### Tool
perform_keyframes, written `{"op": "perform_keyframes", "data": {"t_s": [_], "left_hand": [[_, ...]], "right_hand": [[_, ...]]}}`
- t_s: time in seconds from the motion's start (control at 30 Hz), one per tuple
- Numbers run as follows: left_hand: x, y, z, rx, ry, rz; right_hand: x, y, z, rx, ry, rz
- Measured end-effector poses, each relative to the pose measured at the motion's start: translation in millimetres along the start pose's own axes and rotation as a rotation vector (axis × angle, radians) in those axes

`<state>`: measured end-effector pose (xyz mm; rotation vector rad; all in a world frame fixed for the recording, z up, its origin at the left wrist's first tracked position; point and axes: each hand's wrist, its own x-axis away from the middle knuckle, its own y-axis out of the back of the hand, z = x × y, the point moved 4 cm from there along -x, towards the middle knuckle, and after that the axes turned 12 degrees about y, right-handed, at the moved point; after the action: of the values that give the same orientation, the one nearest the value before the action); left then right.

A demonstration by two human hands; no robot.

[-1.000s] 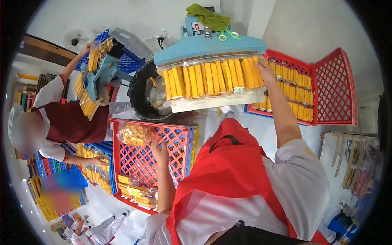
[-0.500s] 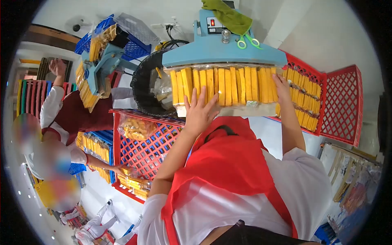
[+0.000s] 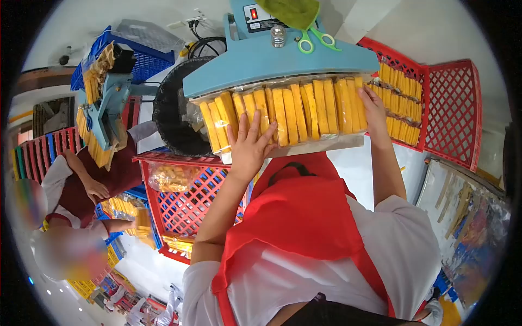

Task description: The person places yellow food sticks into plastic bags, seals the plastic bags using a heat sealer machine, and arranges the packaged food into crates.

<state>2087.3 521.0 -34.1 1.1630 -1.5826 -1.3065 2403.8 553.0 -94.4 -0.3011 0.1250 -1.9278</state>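
Note:
A row of yellow sticks in clear plastic packs (image 3: 296, 117) lies along a pale ledge at the front of a light-blue heat sealer (image 3: 283, 60). The upper plastic edge of the packs meets the sealer's long bar. My left hand (image 3: 250, 145) rests over the lower left part of the row, its fingers spread on the sticks. At the right end, my right hand (image 3: 375, 111) holds the edge of the last pack, with part of its grip hidden. Green-handled scissors (image 3: 305, 44) and a green cloth (image 3: 293, 12) are on top of the sealer.
A black-lined bin (image 3: 171, 117) stands left of the sealer. Red crates (image 3: 451, 114) with packed sticks are at right; another red crate (image 3: 190, 204) is at lower left. A co-worker (image 3: 70, 179) stands at far left near a second sealer (image 3: 109, 103).
My view has shifted, and the sealer and packs appear tilted and nearer. Both my hands stay on the packs. The co-worker's raised arm has come down, and their other hand has left the red crate.

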Motion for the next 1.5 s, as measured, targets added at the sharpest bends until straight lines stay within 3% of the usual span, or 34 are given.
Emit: {"op": "perform_keyframes", "data": {"t_s": [0.43,0.83,1.03,1.1,1.13,1.2,1.23,1.3,1.43,1.5], "left_hand": [[3,13,-6,-0.014,-0.06,-0.039],[3,11,-8,0.009,-0.012,-0.04],[-1,10,-26,0.026,-0.19,-0.01],[-3,3,-25,0.002,-0.177,-0.027],[-4,0,-23,-0.026,-0.161,-0.044],[-6,-1,-23,-0.015,-0.158,-0.057],[-4,-1,-23,-0.005,-0.158,-0.073],[-2,10,-23,-0.005,-0.138,-0.032],[16,37,-2,-0.023,-0.102,-0.007],[23,27,18,-0.034,-0.069,-0.017]], "right_hand": [[-6,5,-6,0.122,0.114,0.039],[-6,8,-5,0.256,0.126,-0.08],[-10,10,-7,0.254,0.165,-0.009],[0,0,22,0.978,0.673,-0.1],[9,-4,31,0.979,0.674,-0.098],[55,-44,62,1.308,0.845,0.204],[74,-53,66,1.301,0.839,0.211],[103,-75,56,1.504,0.719,0.618],[108,-76,34,1.465,0.677,0.634],[103,-78,38,1.523,0.763,0.576]]}}
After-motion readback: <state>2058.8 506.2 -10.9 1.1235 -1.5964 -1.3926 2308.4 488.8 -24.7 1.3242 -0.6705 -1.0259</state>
